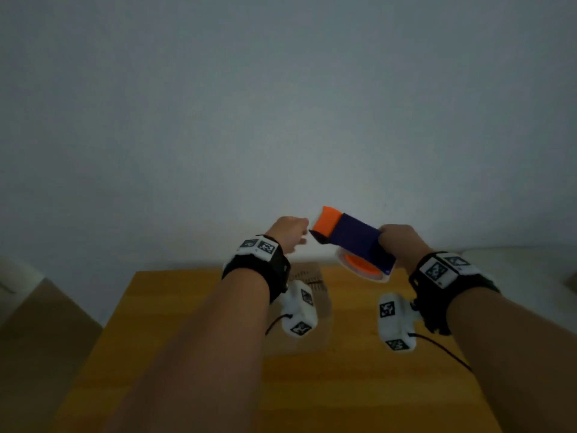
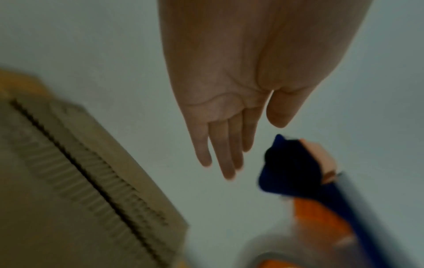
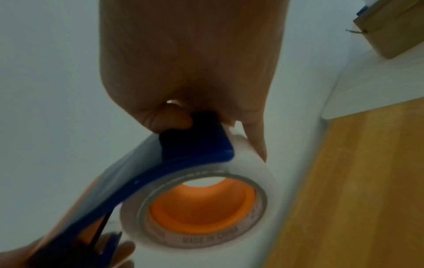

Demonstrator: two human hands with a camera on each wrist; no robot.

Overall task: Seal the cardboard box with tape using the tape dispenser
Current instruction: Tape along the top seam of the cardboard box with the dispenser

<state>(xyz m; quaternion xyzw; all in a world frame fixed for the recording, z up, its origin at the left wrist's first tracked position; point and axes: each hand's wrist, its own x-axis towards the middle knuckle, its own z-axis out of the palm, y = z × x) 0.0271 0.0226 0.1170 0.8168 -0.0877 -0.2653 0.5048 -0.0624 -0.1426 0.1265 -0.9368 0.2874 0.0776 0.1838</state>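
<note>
My right hand (image 1: 398,242) grips the handle of the blue and orange tape dispenser (image 1: 349,237) and holds it up in the air above the far edge of the table. The right wrist view shows the fingers (image 3: 169,116) curled round the blue handle, with the white tape roll (image 3: 243,156) and its orange hub below. My left hand (image 1: 292,231) hovers just left of the dispenser's front end, fingers (image 2: 220,145) straight and thumb apart, holding nothing. The cardboard box (image 1: 315,295) lies on the table under my left wrist, its top seam (image 2: 91,181) showing.
The wooden table (image 1: 187,323) spreads below both arms. A white surface (image 3: 367,87) adjoins it on the right, with another cardboard box (image 3: 394,34) on it. A brown box-like shape (image 1: 34,323) sits lower at the left. A plain wall is behind.
</note>
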